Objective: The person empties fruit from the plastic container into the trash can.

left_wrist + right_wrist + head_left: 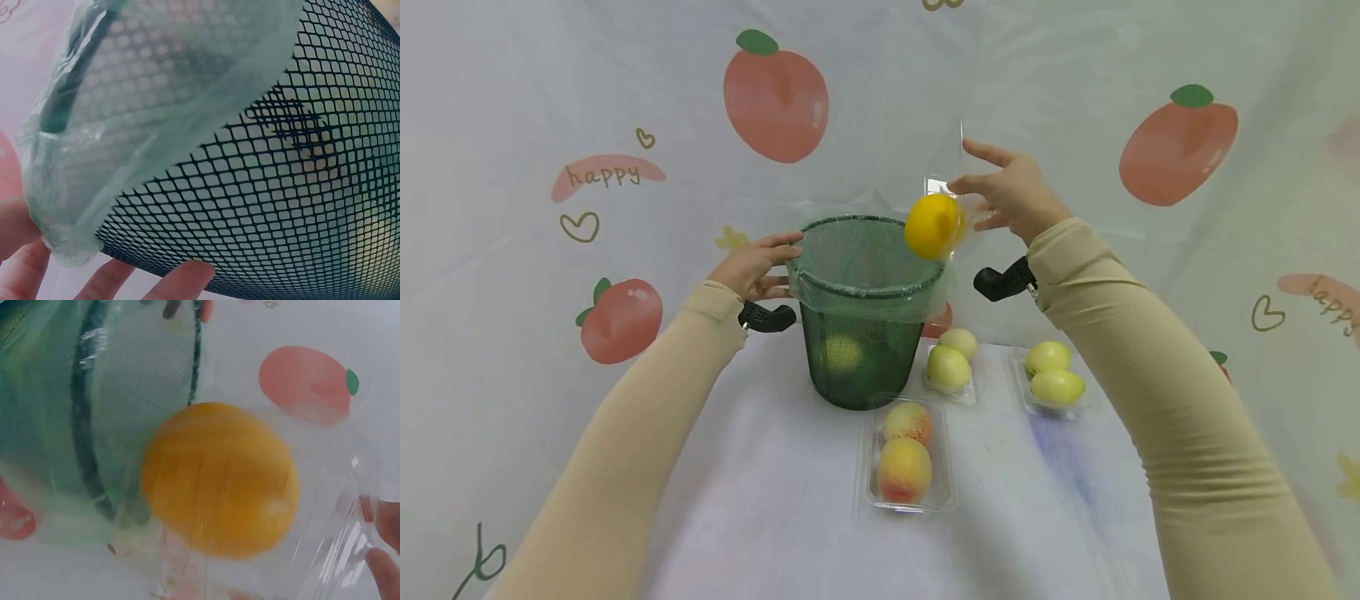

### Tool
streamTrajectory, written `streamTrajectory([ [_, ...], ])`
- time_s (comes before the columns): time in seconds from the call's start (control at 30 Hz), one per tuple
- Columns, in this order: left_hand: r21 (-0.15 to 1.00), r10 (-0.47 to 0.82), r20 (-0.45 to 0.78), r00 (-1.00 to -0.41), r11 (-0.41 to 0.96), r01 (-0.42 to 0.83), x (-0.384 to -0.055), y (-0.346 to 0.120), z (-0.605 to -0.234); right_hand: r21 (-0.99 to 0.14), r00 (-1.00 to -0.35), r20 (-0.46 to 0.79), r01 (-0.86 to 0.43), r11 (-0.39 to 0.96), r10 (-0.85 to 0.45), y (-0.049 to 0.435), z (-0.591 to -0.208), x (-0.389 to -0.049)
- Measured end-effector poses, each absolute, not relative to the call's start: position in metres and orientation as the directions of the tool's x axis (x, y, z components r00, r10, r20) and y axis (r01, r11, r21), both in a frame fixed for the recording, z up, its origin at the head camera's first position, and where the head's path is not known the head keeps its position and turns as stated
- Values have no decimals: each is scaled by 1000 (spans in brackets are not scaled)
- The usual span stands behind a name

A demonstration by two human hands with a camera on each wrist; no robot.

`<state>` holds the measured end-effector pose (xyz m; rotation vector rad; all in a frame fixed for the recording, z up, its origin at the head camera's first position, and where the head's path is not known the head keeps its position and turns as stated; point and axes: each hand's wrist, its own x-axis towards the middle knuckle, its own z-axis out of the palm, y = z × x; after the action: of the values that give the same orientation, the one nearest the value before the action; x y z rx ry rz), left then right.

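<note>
At the left side of a green mesh bin [868, 350] is my left hand [760, 262], holding its rim with fingers on both sides. A thin translucent bag [156, 125] lines the bin and folds over the rim. My right hand [1018, 192] grips a clear plastic box [325, 550] by its edge, tilted on its side above the bin's right rim. A round yellow-orange fruit [932, 227] is at the box's opening, overlapping the rim in the head view. Through the mesh, a yellowish fruit [842, 353] shows low in the bin.
In front of the bin, a clear tray [943, 496] holds two peaches [905, 471]. Right of the bin lie two pale yellow-green fruits [949, 369] in clear packaging. Farther right sit two yellow lemon-shaped fruits [1057, 388] in another clear tray. A printed cloth [1037, 75] hangs behind.
</note>
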<state>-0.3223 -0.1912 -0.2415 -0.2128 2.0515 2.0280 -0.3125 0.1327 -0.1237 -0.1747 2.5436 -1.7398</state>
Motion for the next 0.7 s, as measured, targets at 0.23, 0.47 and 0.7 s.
streamTrajectory([
  [0.23, 959, 53, -284, -957, 24, -283, -323, -190, -241, -945, -994, 33, -64, 320, -102, 138, -123, -311],
  [0.47, 962, 60, -274, -960, 37, -272, -322, -190, -240, -978, -995, -4, -16, 206, -96, 146, -120, -309],
  [0.7, 962, 47, -273, -961, 32, -272, -323, -190, -241, -1000, -986, -28, 25, 19, -162, 161, -129, -311],
])
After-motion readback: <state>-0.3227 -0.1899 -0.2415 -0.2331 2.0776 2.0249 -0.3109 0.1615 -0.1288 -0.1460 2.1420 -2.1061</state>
